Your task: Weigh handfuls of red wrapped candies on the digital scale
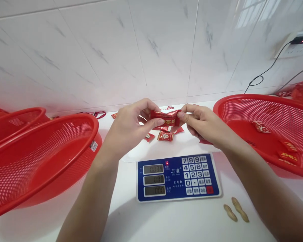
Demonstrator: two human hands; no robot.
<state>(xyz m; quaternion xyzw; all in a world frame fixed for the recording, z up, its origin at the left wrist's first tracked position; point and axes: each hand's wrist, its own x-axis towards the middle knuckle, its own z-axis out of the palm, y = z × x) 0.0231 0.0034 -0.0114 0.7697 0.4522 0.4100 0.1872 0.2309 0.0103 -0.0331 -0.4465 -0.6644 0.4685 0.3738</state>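
Note:
Between both hands a red wrapped candy (169,118) with gold print is held up over the white pan of a digital scale (178,177). My left hand (135,129) pinches its left end, thumb across the front. My right hand (202,124) grips the right end between thumb and fingers; its lower fingers are partly hidden. Below the hands, several red wrapped candies lie on the pan, among them one with a white pattern (165,136). Another red packet (205,142) shows just under my right hand. The scale's top display seems to read 0.034.
Red mesh baskets stand on both sides: a large one (91,158) at left, another (22,116) behind it, and one (218,104) at right holding several red packets. Two peanuts (236,210) lie front right. A black cable (270,69) hangs along the tiled wall.

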